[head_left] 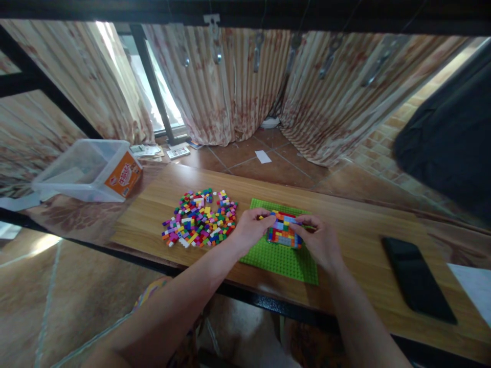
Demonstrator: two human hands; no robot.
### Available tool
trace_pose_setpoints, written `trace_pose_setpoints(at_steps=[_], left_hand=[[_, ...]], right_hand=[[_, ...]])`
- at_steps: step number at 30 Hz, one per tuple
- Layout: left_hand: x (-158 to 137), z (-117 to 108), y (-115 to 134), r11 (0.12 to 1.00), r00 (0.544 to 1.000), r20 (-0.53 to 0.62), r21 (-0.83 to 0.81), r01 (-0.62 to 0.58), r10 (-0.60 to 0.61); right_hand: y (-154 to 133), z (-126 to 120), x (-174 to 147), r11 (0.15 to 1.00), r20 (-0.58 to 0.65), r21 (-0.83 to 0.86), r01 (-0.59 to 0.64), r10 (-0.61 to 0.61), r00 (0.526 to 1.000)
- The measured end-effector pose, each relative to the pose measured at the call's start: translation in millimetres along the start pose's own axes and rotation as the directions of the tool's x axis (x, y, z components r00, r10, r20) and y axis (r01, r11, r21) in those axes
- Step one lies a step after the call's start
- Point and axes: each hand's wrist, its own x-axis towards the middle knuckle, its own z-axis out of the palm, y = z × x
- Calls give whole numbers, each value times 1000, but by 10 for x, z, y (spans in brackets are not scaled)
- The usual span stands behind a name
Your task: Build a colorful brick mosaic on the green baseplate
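Observation:
A small block-shaped build of colourful toy bricks (284, 237) sits on a green studded baseplate (282, 266). Its walls mix red, orange, blue, grey and yellow. My left hand (251, 227) is closed at the build's upper left corner, thumb and fingers pinched against it; a speck of yellow shows between them. On the opposite side my right hand (320, 240) pinches the upper right edge, near a pale blue-grey brick on top. The fingertips partly hide what each pinch holds.
Left of the baseplate lies a loose pile of toy bricks (199, 220) on the wooden table (153, 204). A black phone-like slab (418, 278) rests at the right. Beyond the table's left end stands a clear plastic bin (82, 171) with an orange label. Curtains hang behind.

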Motion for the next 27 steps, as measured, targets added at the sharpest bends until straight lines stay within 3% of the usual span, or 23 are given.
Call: trace_pose_setpoints(at_steps=[8, 16, 27], left_hand=[[-15, 13, 30, 1000, 1000, -13, 3, 11, -11], [-11, 25, 22, 999, 999, -6, 6, 35, -35], [-19, 69, -14, 998, 999, 6, 26, 50, -50]], right_hand=[[-50, 3, 23, 984, -7, 161, -77, 79, 997], [-91, 95, 12, 984, -37, 133, -115, 121, 992], [-139, 109, -5, 994, -50, 84, -69, 74, 996]])
